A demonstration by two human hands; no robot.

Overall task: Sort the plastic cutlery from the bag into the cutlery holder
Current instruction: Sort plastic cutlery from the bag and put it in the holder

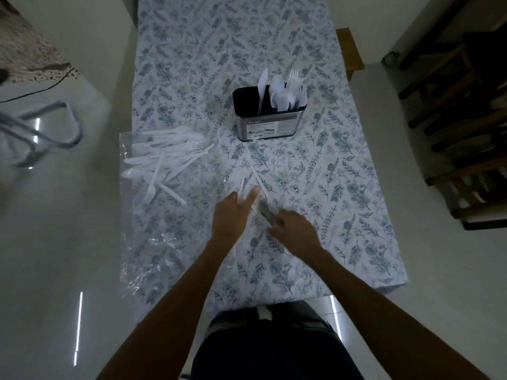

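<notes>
Head view: your left hand (233, 212) and right hand (290, 229) both pinch cutlery (258, 182) mid-desk, probably sorting by type for the holder (269, 124).

The cutlery holder (268, 124) bears a paper label on its front. Only a small brand word at the label's top left shows, too blurred to read surely.

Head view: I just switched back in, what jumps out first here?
The two hands meet at the middle of the floral tablecloth: the left hand and right hand handle white plastic cutlery there, blurred. Beyond them stands the cutlery holder, already bristling with white pieces. At the cloth's left edge, a loose pile of cutlery lies on a clear plastic bag.
</notes>
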